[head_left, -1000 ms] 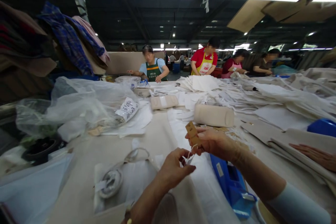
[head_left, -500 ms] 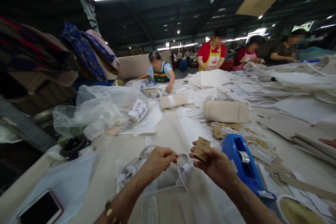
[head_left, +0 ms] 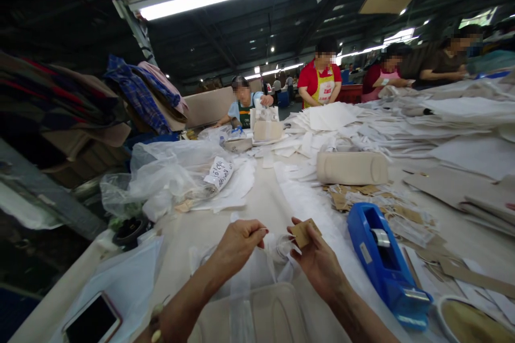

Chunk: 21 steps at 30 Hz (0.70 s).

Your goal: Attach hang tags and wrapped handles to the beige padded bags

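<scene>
My right hand [head_left: 316, 260] pinches a small brown cardboard tag [head_left: 304, 232] between thumb and fingers. My left hand [head_left: 237, 242] is closed in a pinch on a thin white string or strap that runs toward the tag. Both hands hover low over white fabric [head_left: 265, 270] lying on the table in front of me. A clear plastic bag [head_left: 261, 313] lies just below my wrists.
A blue tape dispenser [head_left: 386, 262] sits right of my right hand, with loose brown tags [head_left: 362, 198] and a cream fabric roll [head_left: 351, 168] beyond it. Clear plastic bags [head_left: 169, 174] pile up at left, a phone [head_left: 92, 320] lies at lower left. Several people work at the far side.
My hands have dropped lower toward the fabric and drawn closer together. The view has shifted, so the tape dispenser and phone now show. A person at the far side has lifted a bag.
</scene>
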Each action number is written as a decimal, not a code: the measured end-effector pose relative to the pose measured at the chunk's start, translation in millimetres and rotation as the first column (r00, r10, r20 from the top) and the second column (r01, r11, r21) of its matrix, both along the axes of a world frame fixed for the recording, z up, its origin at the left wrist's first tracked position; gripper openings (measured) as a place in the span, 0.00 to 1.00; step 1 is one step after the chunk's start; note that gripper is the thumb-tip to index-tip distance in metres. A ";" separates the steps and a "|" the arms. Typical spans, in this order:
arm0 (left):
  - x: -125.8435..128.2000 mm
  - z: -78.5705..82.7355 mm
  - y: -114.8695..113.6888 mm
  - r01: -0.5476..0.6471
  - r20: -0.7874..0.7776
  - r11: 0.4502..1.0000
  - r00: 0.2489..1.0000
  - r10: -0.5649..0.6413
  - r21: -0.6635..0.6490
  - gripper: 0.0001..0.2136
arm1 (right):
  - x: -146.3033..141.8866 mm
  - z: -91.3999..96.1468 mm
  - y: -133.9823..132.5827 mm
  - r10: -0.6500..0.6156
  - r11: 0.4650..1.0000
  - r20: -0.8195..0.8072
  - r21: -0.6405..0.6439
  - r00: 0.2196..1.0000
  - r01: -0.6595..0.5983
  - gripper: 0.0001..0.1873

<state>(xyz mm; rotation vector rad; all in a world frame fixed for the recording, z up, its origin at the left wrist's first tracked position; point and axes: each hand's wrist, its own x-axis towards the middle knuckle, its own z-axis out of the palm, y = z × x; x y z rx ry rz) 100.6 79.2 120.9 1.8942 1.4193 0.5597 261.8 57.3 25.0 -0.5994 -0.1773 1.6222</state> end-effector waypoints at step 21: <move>35.9 34.1 2.6 -0.143 0.408 0.988 0.900 0.155 -0.061 0.15 | -53.5 -8.5 -6.7 0.226 0.972 -0.531 0.069 0.816 -0.225 0.11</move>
